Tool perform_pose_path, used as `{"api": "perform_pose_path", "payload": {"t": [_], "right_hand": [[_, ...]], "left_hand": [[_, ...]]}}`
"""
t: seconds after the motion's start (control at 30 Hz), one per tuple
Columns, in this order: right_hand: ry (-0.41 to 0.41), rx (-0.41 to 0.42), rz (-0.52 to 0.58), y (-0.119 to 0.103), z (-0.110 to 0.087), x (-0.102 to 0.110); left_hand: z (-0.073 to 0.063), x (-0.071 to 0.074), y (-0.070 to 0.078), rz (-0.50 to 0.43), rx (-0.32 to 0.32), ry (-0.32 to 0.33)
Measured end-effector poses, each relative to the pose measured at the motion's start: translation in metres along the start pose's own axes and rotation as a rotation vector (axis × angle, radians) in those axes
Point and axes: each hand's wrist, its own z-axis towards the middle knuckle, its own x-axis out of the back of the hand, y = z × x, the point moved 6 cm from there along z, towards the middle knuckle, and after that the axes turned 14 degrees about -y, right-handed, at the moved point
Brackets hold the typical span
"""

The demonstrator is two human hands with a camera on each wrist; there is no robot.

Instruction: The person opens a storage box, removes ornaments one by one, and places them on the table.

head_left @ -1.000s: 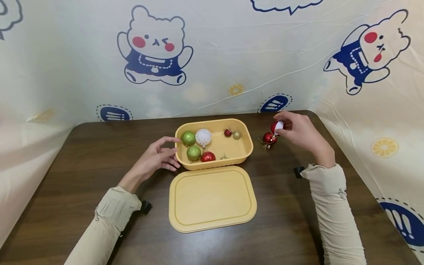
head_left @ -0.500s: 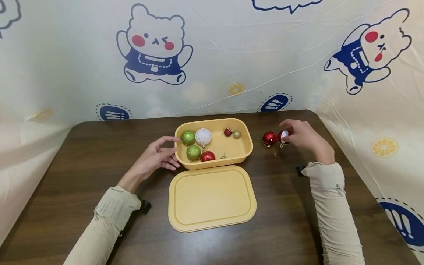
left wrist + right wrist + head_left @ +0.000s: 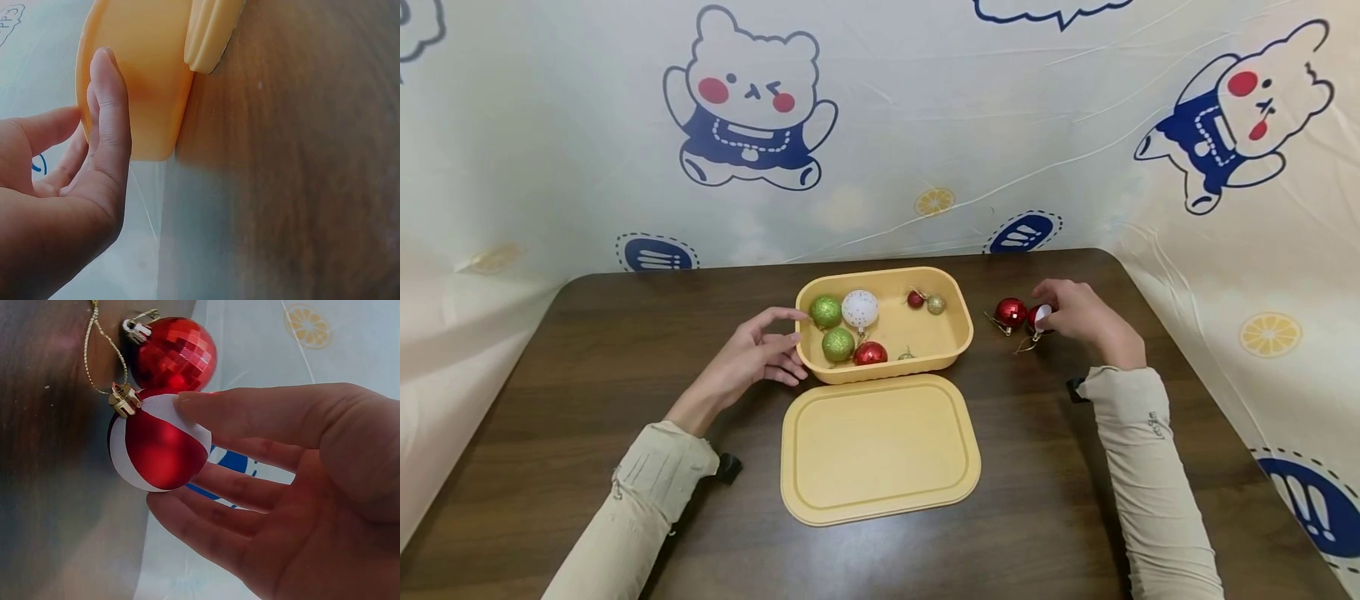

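My right hand (image 3: 1086,319) pinches a red-and-white striped bauble (image 3: 159,447) between thumb and fingers, low over the table at the right of the box. A gold loop hangs from its cap. Right beside it, on the left in the head view, lies a shiny faceted red bauble (image 3: 1011,313). My left hand (image 3: 745,358) holds the left end of a yellow plastic box (image 3: 955,333), thumb at the rim and other fingers along the outer wall (image 3: 150,106). Inside are two glittery green baubles (image 3: 826,312), a speckled white bauble (image 3: 860,310) and a red bauble (image 3: 870,354).
A small dark red bauble (image 3: 915,299) and a small gold bauble (image 3: 936,305) sit at the box's right end, another small one (image 3: 907,355) near its front wall. The yellow lid (image 3: 880,450) lies flat in front. A printed curtain (image 3: 887,125) backs the dark wooden table (image 3: 1037,500).
My right hand has brought the striped bauble down from behind the faceted red bauble to its right side, then slightly left toward it. The left hand keeps its place on the box.
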Motion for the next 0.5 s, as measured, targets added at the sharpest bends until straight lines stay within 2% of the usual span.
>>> {"api": "perform_pose_path", "payload": {"t": [0.5], "right_hand": [[0.034,0.023,-0.011,0.0042,0.008,-0.0024]], "left_hand": [[0.0006,-0.0004,-0.0006,-0.027,-0.006,-0.009]]}}
